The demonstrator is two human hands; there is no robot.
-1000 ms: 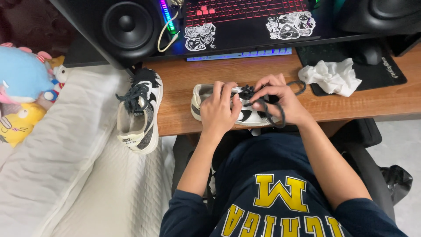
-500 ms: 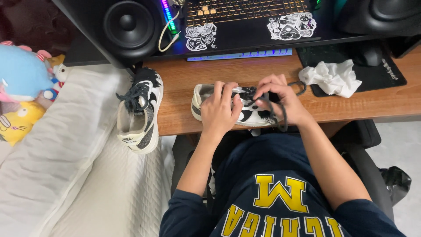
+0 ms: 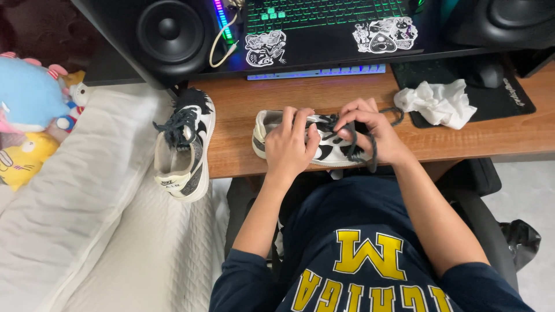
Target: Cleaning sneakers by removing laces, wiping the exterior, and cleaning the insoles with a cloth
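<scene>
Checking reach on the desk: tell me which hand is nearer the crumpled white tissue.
Right. The right hand works the dark lace on the sneaker, just left of the crumpled white tissue and apart from it. The left hand grips the sneaker farther left.

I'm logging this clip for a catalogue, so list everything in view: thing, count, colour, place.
shoe on desk: 1, white and black, on its side at the desk's front edge, under both hands
lace: 1, dark grey, looped around the right hand's fingers
second shoe: 1, white and black, laced, where desk and bed meet
desk: 1, brown wood
laptop: 1, black with stickers, green-lit keys, back of desk
speakers: 2, black, either side of laptop
crumpled tissue: 1, white, on mouse pad
mouse pad: 1, black, right
mouse: 1, black, on pad
soft toys: several, blue, yellow, far left
bed cover: white, left
left hand: gripping the shoe
right hand: pulling the lace
</scene>
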